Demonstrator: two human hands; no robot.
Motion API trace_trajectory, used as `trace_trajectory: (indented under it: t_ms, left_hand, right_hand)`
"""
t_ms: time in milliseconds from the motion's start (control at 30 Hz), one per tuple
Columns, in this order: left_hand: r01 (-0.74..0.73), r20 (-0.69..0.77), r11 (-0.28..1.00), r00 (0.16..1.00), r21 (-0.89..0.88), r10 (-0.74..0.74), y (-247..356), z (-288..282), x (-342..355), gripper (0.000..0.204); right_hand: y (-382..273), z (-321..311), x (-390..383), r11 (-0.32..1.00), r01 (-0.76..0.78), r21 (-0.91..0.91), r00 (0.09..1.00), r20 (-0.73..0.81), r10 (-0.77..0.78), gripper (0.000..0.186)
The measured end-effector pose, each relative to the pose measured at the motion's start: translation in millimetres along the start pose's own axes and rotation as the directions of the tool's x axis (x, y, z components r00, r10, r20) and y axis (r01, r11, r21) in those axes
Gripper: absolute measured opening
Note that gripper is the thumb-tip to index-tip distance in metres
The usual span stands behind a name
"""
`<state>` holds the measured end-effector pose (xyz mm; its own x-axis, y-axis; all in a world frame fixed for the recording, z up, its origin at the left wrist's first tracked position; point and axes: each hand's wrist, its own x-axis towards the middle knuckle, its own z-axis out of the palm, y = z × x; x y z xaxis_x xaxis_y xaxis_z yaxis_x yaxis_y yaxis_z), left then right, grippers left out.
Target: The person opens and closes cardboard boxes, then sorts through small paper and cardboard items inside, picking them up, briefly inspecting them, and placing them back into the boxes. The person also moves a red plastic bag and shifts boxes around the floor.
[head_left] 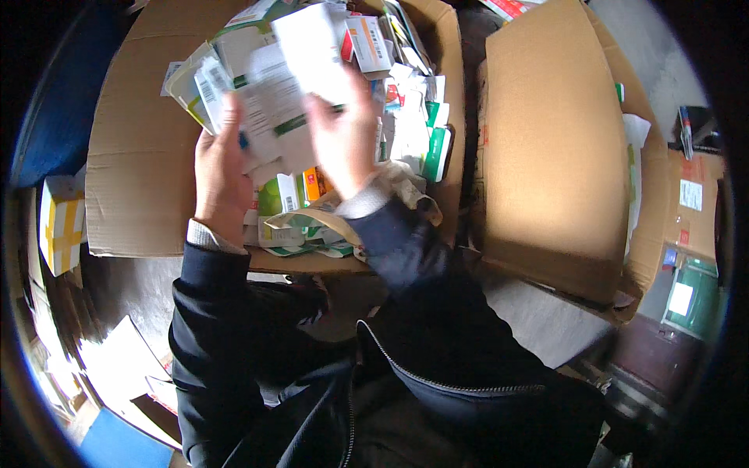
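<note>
My left hand [221,178] is closed on a fanned bunch of flattened medicine cartons [269,97], with the thumb across a barcoded flap. The cartons are white and pale green with printed text. My right hand [347,132], blurred by motion, pinches a bright white flattened carton [307,47] just above and to the right of that bunch. Both hands are over a large open cardboard box [140,156] filled with many more small cartons. Among these lie a green-and-white carton [437,152], an orange carton [314,185] and a white carton with a barcode [368,43].
A second large cardboard box [554,156] stands close on the right, its flap raised. A green container [693,296] is at the far right. On the left are a taped white-and-yellow package [62,222], paper sheets [121,359] and a blue panel [125,443].
</note>
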<state>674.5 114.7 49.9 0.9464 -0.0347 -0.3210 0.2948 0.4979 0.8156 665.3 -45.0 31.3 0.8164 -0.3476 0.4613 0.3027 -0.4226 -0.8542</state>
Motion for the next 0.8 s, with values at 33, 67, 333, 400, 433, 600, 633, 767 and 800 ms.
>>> trace_trajectory:
  t_ms: [33,67,333,400,433,600,633,767,800]
  left_hand:
    - [0.032,0.052,0.999,0.998,-0.027,-0.03,2.0,-3.4,-1.0,0.065]
    - [-0.036,0.089,0.996,0.995,-0.076,0.042,2.9,-6.1,-0.8,0.065]
    - [-0.124,-0.09,0.992,0.988,0.022,0.126,28.8,-31.7,8.7,0.032]
    - [-0.173,-0.131,0.985,0.977,-0.016,0.169,39.2,-34.7,7.8,0.033]
    - [-0.206,-0.167,0.977,0.967,-0.06,0.194,42.8,-35.4,6.3,0.033]
    - [-0.281,-0.258,0.959,0.924,0.04,0.281,46.7,-36.4,1.2,0.039]
    - [-0.27,-0.263,0.962,0.927,0.03,0.269,47.0,-37.6,1.3,0.039]
    - [-0.186,-0.13,0.98,0.976,-0.063,0.177,48.0,-39.4,5.6,0.036]
    - [-0.156,-0.109,0.986,0.983,-0.051,0.149,46.5,-37.5,5.7,0.036]
  right_hand:
    - [-5.3,14.0,-5.1,0.999,-0.015,0.049,1.0,-0.012,0.015,0.044]
    - [-7.8,23.7,-9.0,0.99,-0.11,0.093,0.993,0.062,0.104,0.048]
    - [22.0,30.6,10.0,0.962,0.208,0.178,0.915,0.313,-0.256,0.032]
    - [65.6,25.8,42.9,0.997,-0.025,-0.073,0.973,0.227,0.041,0.025]
    - [95.1,21.4,66.7,0.921,-0.029,-0.389,0.985,0.144,0.091,0.032]
    - [223.9,9.6,121.4,0.6,0.038,-0.799,0.937,0.237,0.257,0.086]
    - [232.9,-3.3,131.6,0.589,0.087,-0.804,0.807,0.403,0.431,0.072]
    - [203.0,-28.6,126.2,0.844,-0.182,-0.504,0.966,0.067,0.249,0.024]
    - [182.6,-30.8,123.1,0.864,-0.332,-0.378,0.943,-0.119,0.31,0.022]
